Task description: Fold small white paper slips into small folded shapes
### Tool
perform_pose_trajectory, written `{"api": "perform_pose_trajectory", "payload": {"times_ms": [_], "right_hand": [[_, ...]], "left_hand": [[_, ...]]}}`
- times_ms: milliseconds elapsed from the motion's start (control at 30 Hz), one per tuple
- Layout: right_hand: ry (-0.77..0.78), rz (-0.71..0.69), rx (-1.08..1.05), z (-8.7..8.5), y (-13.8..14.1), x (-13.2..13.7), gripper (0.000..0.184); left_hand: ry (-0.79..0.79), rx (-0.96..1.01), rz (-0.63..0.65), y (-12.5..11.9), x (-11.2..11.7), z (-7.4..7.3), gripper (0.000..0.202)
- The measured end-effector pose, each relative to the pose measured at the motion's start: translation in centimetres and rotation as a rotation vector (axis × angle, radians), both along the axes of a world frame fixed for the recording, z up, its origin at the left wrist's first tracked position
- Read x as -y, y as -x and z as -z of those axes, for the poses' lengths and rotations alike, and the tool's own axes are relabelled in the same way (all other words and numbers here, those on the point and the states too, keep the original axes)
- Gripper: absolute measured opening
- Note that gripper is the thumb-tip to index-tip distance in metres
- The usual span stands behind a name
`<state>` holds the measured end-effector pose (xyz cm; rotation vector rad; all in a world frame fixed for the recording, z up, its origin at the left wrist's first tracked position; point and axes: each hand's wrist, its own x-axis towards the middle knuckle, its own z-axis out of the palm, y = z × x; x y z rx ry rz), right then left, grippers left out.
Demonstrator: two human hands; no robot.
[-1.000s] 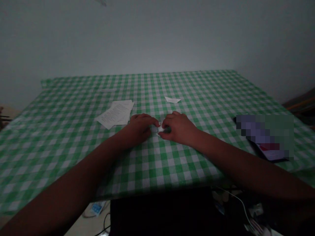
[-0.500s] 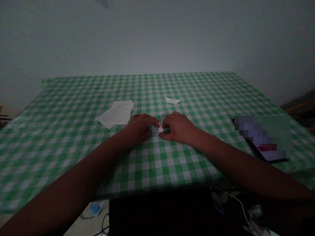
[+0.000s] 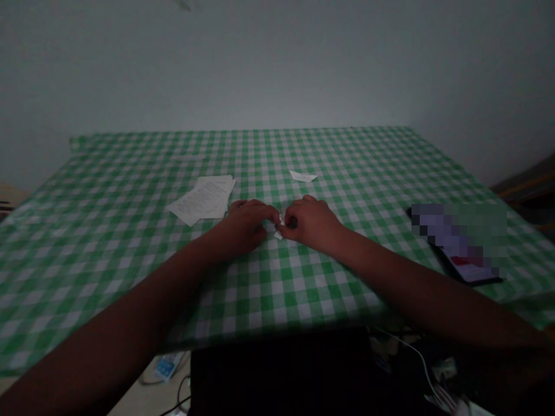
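Observation:
A small white folded piece of paper (image 3: 278,235) lies near the middle of the table, mostly hidden by fingertips. My left hand (image 3: 249,225) reaches it from the left, its fingers curled and the index fingertip pressed at the paper. From the other side my right hand (image 3: 311,222) pinches the paper between thumb and index finger. Both hands rest low at the tablecloth, their fingertips almost meeting. Beyond them sits a folded white paper with slanted ends (image 3: 303,176), printed lines on it. Left of my left hand is a loose stack of printed sheets (image 3: 203,199).
A green and white checked cloth (image 3: 260,289) covers the table. At the right lies a dark-edged device with a lit screen (image 3: 472,271), partly blurred out, beside my right forearm. A wall (image 3: 260,69) rises behind the table. Cables (image 3: 418,352) and small items are on the floor below.
My right hand has shifted slightly left, closer to my left fingertips, and less of the small paper shows between them. The view has moved a little.

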<state>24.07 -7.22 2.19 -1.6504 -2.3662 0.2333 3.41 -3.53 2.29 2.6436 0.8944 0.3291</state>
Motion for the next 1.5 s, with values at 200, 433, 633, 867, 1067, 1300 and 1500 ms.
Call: {"api": "perform_pose_trajectory", "payload": {"times_ms": [200, 433, 633, 867, 1067, 1300, 1500], "right_hand": [[-0.001, -0.035, -0.005, -0.1, -0.2, 0.2, 0.026], [0.010, -0.002, -0.014, 0.1, 0.0, 0.0, 0.024], [-0.038, -0.025, -0.069, 1.0, -0.6, -1.0, 0.028], [-0.083, -0.193, -0.199, 1.1, -3.6, -2.2, 0.009], [-0.002, -0.312, -0.219, 0.8, -4.0, -1.9, 0.011], [0.131, -0.310, -0.300, -0.4, -4.3, -1.3, 0.015], [0.072, -0.292, -0.228, 0.1, -3.8, -1.5, 0.012]], "left_hand": [[0.005, 0.004, -0.007, -0.1, 0.2, -0.3, 0.044], [-0.005, -0.009, -0.007, -0.1, 0.2, -0.4, 0.044], [-0.081, -0.048, -0.030, -0.8, 1.1, 0.0, 0.022], [-0.128, -0.101, -0.016, -1.1, 1.4, 0.2, 0.027], [-0.145, -0.123, -0.048, -0.2, 0.8, -0.3, 0.038], [-0.245, -0.204, -0.067, -0.2, 0.9, -0.1, 0.052], [-0.310, -0.254, -0.042, -0.4, 1.5, 0.0, 0.052]]}}
